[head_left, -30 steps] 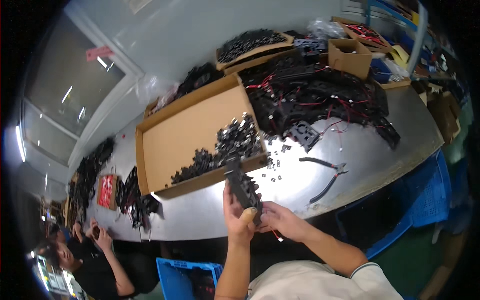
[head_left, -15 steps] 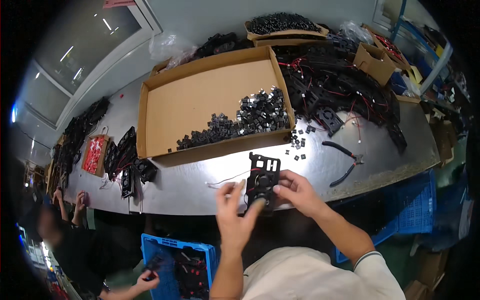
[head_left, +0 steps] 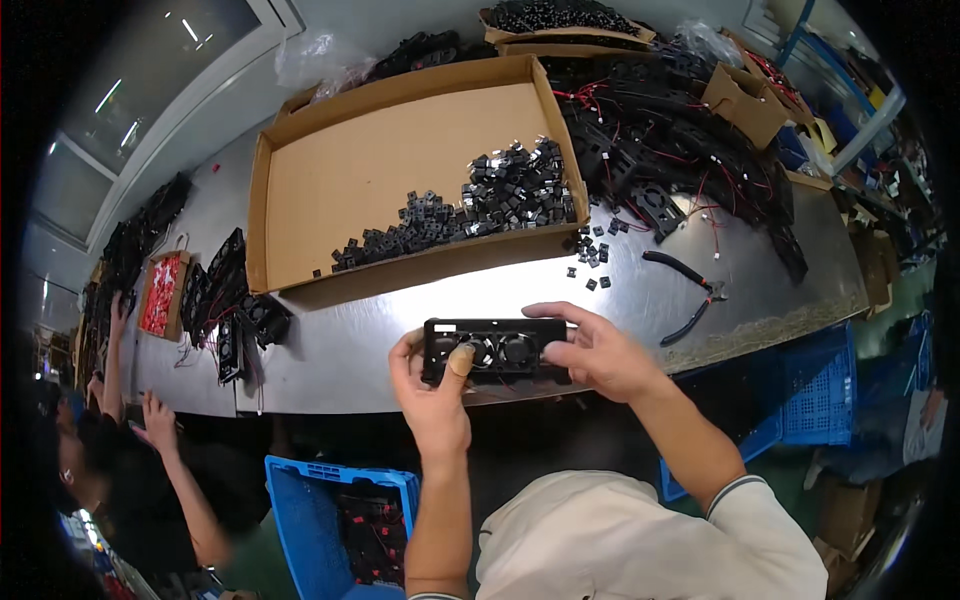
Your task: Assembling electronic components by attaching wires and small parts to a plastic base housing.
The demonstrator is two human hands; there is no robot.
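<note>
A black rectangular twin-fan unit point(head_left: 517, 352) lies level in front of me, above the near edge of the metal table. My left hand point(head_left: 432, 388) grips its left end, the thumb pressed on its face by one round fan. At the other end, my right hand point(head_left: 592, 352) is closed round the unit, with the thumb on its front and the index finger along the top edge. Behind it stands a shallow cardboard box point(head_left: 330, 284), its right front part heaped with small black square parts point(head_left: 518, 190). Several of these parts lie loose beside the box.
Black-and-red pliers point(head_left: 690, 297) rest on the table point(head_left: 770, 300) to the right. Black fan units with red wires point(head_left: 655, 205) pile up behind. At left are a small box of red parts point(head_left: 160, 293) and more fan units. Blue crates point(head_left: 285, 510) stand below; a co-worker point(head_left: 120, 470) is at left.
The fan unit has turned from upright to lengthwise, and its thin wire no longer sticks out to the left. My left hand has moved to its left end. The co-worker's hands have shifted.
</note>
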